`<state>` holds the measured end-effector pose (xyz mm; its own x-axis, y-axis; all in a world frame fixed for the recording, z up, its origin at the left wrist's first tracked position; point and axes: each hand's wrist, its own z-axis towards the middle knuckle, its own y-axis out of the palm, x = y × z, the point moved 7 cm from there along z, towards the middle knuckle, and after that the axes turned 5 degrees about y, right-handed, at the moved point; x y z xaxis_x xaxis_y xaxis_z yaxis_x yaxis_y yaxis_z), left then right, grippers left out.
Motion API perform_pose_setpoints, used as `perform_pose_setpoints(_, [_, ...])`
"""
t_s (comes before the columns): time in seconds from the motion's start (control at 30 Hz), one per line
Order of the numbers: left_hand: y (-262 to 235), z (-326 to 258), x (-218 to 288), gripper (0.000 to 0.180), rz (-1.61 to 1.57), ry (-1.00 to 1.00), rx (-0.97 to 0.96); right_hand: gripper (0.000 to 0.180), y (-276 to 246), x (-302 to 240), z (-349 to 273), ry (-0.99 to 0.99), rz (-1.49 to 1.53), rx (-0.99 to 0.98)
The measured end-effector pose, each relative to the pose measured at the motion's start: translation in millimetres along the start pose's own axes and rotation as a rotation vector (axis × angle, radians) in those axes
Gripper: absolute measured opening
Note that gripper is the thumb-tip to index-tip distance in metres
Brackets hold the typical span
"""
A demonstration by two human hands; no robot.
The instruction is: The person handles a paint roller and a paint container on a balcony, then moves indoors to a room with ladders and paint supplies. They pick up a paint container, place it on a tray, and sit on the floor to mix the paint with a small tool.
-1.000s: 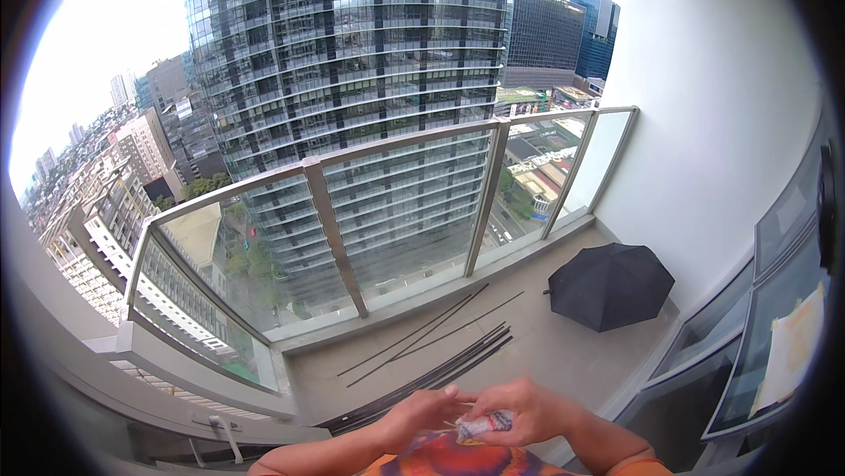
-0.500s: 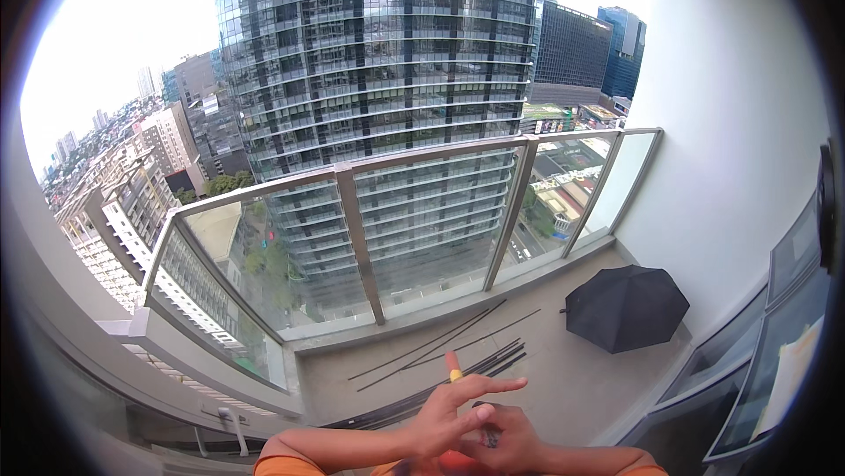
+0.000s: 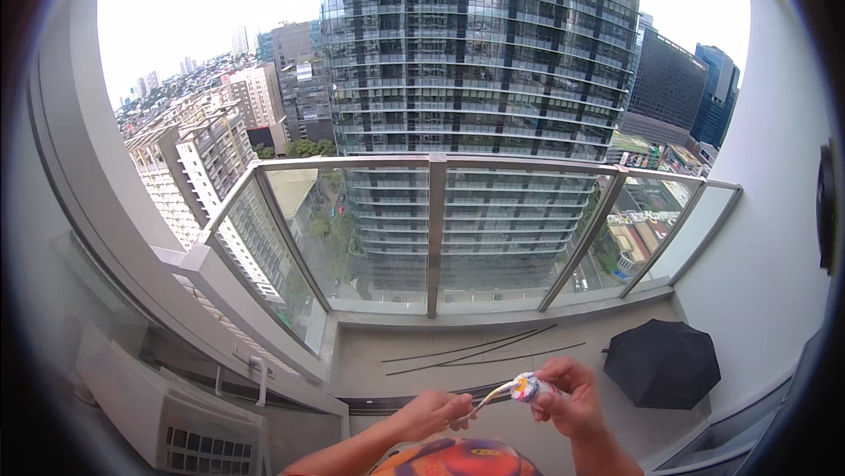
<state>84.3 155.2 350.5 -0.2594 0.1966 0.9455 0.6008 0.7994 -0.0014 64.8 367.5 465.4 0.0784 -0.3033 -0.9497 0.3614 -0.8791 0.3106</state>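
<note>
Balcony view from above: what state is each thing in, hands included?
Left hand: pinched shut on the pale strand.
Right hand: closed around the colourful bundle.
Pale strand: reaching between the hands, slightly bent.
Colourful bundle: held up, compact.
Umbrella: open, canopy upward, on the floor.
Dark strips: lying on the floor.
Glass railing: standing upright.
</note>
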Motion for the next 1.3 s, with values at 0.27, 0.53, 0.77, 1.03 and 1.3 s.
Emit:
perform_pose_setpoints(0.27, [16,-51,26,0.044,0.128,0.180,0.666,0.069,-3,38,65,0.230,0.591,-0.247])
perform_pose_setpoints(0.53, [73,0,37,0.047,-0.435,0.498,0.791,0.034,-2,116,6,0.441,-0.264,-0.778])
perform_pose_setpoints(0.77, [132,-46,25,0.043,0.398,0.217,1.227,0.023,-12,125,1,0.496,-0.285,-0.908])
perform_pose_setpoints(1.03, [233,-151,-192,0.051,0.037,-0.572,1.467,0.016,-31,268,50,0.616,-0.746,-0.843])
perform_pose_setpoints(1.3, [490,-194,-470,0.051,-0.657,-1.125,1.519,0.028,-96,421,1,0.653,-1.238,-0.959])
